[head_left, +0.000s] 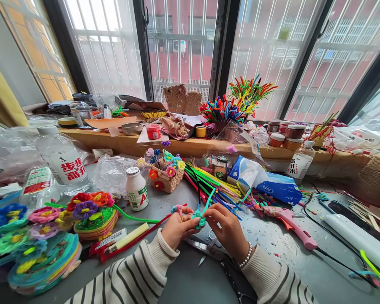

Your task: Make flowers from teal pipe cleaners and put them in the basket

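Note:
In the middle of the view, my left hand (177,229) pinches a small teal pipe-cleaner flower (200,220) made of looped petals. One teal pipe-cleaner end (210,198) sticks up from it. My right hand (227,231) is closed at the flower's right side, with thumb and forefinger on the pipe cleaner. Beside the left fingers is a bit of pink and blue fuzzy pipe cleaner (178,209); whether it is held or worn I cannot tell. Scissors (205,248) lie on the grey table under both hands, partly hidden by the right one.
A pink glue gun (289,223) with a black cord lies at right. Loose pipe cleaners (205,181), a basket of fuzzy flowers (169,181) and a white bottle (137,190) stand beyond the hands. Finished flowers (85,207), discs (44,264) and a red-handled cutter (123,242) are at left.

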`<state>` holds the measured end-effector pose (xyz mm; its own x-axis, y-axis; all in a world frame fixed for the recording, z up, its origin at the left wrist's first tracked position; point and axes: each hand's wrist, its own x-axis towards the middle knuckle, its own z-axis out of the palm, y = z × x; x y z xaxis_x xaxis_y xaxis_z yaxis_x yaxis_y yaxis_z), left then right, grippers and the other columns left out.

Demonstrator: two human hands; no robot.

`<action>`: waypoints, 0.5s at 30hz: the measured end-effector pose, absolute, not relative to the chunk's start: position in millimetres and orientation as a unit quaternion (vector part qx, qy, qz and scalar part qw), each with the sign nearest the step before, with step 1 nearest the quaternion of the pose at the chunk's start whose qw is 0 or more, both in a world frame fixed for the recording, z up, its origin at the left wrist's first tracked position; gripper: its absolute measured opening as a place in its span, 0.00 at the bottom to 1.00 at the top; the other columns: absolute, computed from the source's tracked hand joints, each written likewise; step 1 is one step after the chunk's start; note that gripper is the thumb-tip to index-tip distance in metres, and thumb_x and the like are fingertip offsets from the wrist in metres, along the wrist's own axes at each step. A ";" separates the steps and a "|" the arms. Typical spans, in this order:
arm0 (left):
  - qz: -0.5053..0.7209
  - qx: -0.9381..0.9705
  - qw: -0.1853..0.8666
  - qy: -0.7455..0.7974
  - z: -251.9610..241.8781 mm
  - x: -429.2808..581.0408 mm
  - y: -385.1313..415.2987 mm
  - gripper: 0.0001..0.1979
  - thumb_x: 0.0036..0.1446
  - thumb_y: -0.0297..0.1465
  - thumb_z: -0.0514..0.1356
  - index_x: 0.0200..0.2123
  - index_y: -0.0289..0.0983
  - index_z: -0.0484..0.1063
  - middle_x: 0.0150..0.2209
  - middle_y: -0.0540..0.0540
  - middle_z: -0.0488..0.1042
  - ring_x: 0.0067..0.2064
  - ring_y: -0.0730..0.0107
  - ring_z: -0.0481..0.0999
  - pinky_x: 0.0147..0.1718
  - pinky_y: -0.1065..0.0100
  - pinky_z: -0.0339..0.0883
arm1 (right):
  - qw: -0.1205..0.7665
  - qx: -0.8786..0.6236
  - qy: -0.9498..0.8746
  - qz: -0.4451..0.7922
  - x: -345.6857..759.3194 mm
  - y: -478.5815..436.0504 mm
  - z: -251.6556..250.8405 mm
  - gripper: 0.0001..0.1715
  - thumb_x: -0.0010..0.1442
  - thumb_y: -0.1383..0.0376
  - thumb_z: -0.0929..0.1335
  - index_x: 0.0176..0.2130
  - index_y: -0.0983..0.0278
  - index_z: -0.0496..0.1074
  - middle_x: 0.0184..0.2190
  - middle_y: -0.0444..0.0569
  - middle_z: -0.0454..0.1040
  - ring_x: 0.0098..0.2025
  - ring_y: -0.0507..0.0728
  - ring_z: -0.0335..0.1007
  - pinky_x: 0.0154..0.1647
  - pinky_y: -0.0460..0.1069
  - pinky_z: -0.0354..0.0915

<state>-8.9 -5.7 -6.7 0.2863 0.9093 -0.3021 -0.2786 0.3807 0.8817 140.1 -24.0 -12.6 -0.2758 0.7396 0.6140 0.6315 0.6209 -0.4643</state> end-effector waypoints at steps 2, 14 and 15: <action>0.415 0.362 0.719 0.425 -6.9 -8.9 -5.5 0.23 0.29 0.28 0.65 0.28 0.37 0.54 0.21 0.54 0.70 0.25 0.71 0.73 0.29 0.68 0.64 | 0.423 -0.435 -0.791 0.077 139.9 -24.2 -11.9 0.08 0.53 0.70 0.58 0.32 0.63 0.65 0.29 0.47 0.64 0.31 0.51 0.61 0.31 0.45 0.59; 0.468 0.441 0.655 0.397 -6.0 -7.8 -6.1 0.21 0.31 0.27 0.65 0.27 0.37 0.55 0.17 0.55 0.68 0.22 0.73 0.70 0.24 0.68 0.65 | 0.440 -0.454 -0.755 0.174 136.2 -25.4 -8.1 0.05 0.51 0.71 0.59 0.28 0.64 0.63 0.26 0.45 0.61 0.27 0.49 0.60 0.27 0.44 0.60; 0.460 0.430 0.666 0.401 -5.4 -8.0 -6.4 0.21 0.31 0.27 0.64 0.28 0.37 0.55 0.18 0.54 0.69 0.23 0.72 0.71 0.25 0.68 0.66 | 0.441 -0.453 -0.755 0.174 136.2 -25.1 -8.4 0.05 0.52 0.71 0.59 0.28 0.64 0.63 0.26 0.45 0.61 0.27 0.49 0.60 0.27 0.44 0.60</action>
<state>-8.0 -6.4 -5.4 0.2562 0.9567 -0.1379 -0.2678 0.2074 0.9409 136.2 -25.1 -8.4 -0.2004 0.8374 0.5086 0.5309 0.5291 -0.6620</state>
